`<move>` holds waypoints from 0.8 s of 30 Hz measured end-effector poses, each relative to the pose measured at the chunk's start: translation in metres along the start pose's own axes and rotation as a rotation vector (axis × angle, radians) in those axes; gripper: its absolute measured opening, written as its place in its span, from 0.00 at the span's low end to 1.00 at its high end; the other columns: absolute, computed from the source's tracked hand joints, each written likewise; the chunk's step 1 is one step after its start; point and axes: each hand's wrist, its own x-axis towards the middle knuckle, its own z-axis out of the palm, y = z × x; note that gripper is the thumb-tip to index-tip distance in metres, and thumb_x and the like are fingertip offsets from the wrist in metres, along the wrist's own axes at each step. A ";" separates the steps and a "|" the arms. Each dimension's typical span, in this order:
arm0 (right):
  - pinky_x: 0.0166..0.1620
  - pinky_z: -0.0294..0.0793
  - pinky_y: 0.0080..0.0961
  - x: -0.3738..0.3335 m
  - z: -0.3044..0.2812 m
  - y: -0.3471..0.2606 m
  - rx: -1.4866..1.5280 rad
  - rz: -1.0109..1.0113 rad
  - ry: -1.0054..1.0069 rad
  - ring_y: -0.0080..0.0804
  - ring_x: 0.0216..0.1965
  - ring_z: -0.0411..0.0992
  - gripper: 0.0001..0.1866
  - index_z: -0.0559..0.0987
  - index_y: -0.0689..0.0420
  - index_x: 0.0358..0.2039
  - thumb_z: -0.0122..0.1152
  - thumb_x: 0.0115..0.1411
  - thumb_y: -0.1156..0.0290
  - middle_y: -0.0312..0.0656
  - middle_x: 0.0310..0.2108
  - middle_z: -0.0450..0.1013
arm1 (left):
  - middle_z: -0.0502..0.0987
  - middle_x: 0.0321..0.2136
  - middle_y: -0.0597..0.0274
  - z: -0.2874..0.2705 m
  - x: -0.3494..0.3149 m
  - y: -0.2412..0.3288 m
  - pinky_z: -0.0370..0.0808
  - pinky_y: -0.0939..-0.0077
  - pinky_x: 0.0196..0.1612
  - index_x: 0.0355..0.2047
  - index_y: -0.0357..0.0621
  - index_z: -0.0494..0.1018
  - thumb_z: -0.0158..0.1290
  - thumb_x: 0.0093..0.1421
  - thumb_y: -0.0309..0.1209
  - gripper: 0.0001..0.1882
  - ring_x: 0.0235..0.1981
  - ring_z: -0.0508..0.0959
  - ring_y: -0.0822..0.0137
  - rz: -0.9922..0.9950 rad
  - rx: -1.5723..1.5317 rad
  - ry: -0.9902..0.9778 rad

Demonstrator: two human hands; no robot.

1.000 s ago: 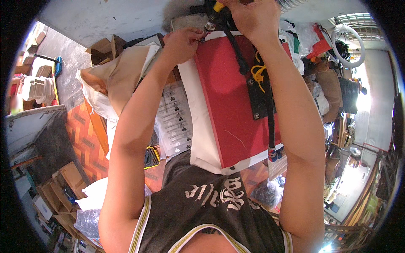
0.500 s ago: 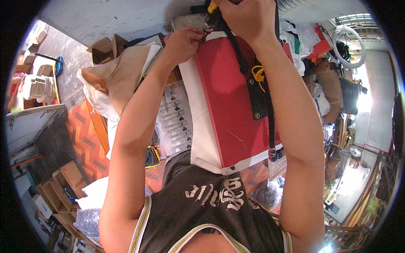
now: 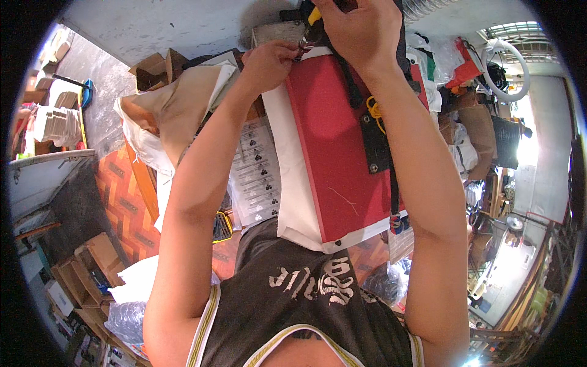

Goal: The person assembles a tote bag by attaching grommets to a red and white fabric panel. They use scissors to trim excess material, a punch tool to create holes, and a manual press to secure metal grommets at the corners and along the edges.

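Note:
My right hand (image 3: 362, 30) grips a black-and-yellow hand tool (image 3: 314, 16) with a metal nose at the far edge of a red panel (image 3: 333, 147). The tool's exact kind is partly hidden by the hand. Beside its metal tip, my left hand (image 3: 270, 63) has thumb and fingers pinched at the panel's far left corner; what lies between them is too small to make out. A white sheet (image 3: 292, 165) shows under the panel's left side. On the red surface lie a black plate with holes (image 3: 370, 142), a yellow cord (image 3: 374, 112) and a black strap (image 3: 393, 177).
A beige cloth bag (image 3: 177, 107) and an opened cardboard box (image 3: 150, 69) stand on the left. Printed clear plastic sheets (image 3: 255, 174) lie between my left arm and the panel. A pale wall (image 3: 177, 27) rises behind. Bags and a white ring (image 3: 520, 90) crowd the right.
The tool in my right hand has tilted slightly, and that hand has shifted a little toward me. My left hand stays pinched at the panel's corner.

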 end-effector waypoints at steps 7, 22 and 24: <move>0.34 0.72 0.42 0.000 -0.001 -0.002 0.107 0.068 -0.040 0.52 0.34 0.73 0.09 0.75 0.58 0.27 0.69 0.52 0.71 0.48 0.27 0.72 | 0.79 0.54 0.73 -0.003 0.000 0.002 0.63 0.50 0.63 0.44 0.57 0.85 0.52 0.55 0.33 0.18 0.55 0.78 0.59 -0.109 -0.092 -0.020; 0.33 0.71 0.40 0.001 -0.008 -0.004 0.065 0.056 -0.054 0.51 0.30 0.72 0.12 0.74 0.59 0.27 0.71 0.51 0.72 0.48 0.26 0.70 | 0.79 0.52 0.59 -0.007 -0.001 0.006 0.75 0.62 0.58 0.43 0.47 0.83 0.52 0.59 0.32 0.15 0.52 0.79 0.52 -0.044 -0.037 -0.014; 0.32 0.71 0.40 0.000 -0.005 -0.001 0.182 -0.043 -0.024 0.51 0.30 0.72 0.12 0.74 0.59 0.26 0.71 0.51 0.72 0.48 0.26 0.70 | 0.79 0.52 0.57 -0.005 0.003 -0.001 0.75 0.63 0.57 0.43 0.46 0.84 0.53 0.59 0.31 0.15 0.51 0.80 0.52 0.023 -0.025 -0.045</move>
